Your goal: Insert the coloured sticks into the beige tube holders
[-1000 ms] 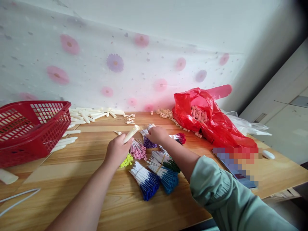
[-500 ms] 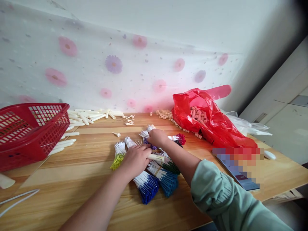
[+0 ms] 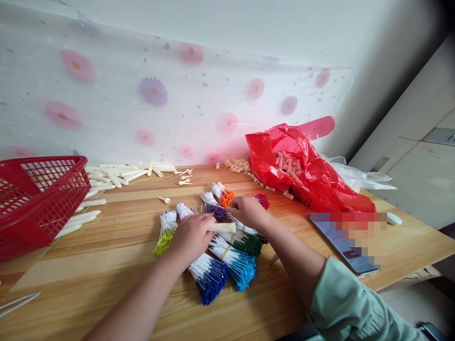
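Observation:
My left hand is closed round a cream plastic tube that points right, and it rests over bundles of white sticks with coloured tips. My right hand is closed on the bundles beside the tube's end, its fingers curled down; what it pinches is hidden. Around the hands lie a yellow-green bundle, a dark blue bundle, a light blue bundle, a green bundle, a purple one, an orange one and a magenta one.
A red mesh basket stands at the left on the wooden table. Loose cream tubes lie along the back. A red plastic bag holds small beige pieces at the back right. A blurred flat packet lies right.
My left hand has come down and to the right with the cream tube, from raised and tilted to lying level over the bundles. My right hand has slid a little right.

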Available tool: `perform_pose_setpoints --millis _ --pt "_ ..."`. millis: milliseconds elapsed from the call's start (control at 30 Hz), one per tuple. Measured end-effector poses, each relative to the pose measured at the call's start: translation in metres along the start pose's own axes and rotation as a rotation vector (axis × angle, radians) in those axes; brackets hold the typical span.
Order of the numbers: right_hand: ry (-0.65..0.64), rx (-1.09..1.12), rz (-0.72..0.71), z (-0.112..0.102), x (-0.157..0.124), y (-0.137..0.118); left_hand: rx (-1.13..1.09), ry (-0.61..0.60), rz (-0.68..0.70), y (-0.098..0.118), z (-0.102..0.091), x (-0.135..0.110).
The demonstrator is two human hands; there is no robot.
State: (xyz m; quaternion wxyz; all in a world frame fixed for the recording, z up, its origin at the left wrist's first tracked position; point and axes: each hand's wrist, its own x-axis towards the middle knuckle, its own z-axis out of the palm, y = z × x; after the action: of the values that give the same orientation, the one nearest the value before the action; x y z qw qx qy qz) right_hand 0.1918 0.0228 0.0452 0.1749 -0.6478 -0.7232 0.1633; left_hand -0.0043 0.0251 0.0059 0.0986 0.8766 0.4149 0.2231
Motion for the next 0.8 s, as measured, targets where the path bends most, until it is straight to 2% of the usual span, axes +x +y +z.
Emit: perform_pose_setpoints --millis 67,167,200,267,400,500,600,700,800 --pt "-0.016 0.162 -0.052 -0.002 -0.008 -0.001 -0.234 0.155 -0.183 -0.001 -0.002 -0.002" --pt "-0.097 0.426 -0.119 0.0 -0.018 -0.01 -0.775 0.338 -0.385 0.005 -0.007 -0.006" --pt "-0.127 0.5 -0.131 0.002 -0.02 -0.014 -0.955 0.35 -0.404 0.01 -0.009 -0.006" --pt "-0.184 0.62 -0.143 0.008 -0.024 -0.02 -1.175 0.359 -0.432 0.02 -0.011 -0.007" --pt "-0.246 0.989 -0.154 0.015 -0.028 -0.022 -1.366 0.394 -0.499 0.034 -0.014 -0.006" --pt "-0.122 1.116 -0.293 0.015 -0.032 -0.017 -1.503 0.389 -0.526 0.035 -0.017 -0.005" --pt "0.053 0.978 -0.49 0.016 -0.038 -0.015 -1.61 0.382 -0.545 0.034 -0.019 -0.005" --pt "0.222 0.831 -0.594 0.019 -0.044 -0.019 -1.689 0.362 -0.563 0.034 -0.019 -0.006" --pt "0.439 0.681 -0.72 0.02 -0.047 -0.025 -1.728 0.267 -0.562 0.036 -0.019 -0.008"
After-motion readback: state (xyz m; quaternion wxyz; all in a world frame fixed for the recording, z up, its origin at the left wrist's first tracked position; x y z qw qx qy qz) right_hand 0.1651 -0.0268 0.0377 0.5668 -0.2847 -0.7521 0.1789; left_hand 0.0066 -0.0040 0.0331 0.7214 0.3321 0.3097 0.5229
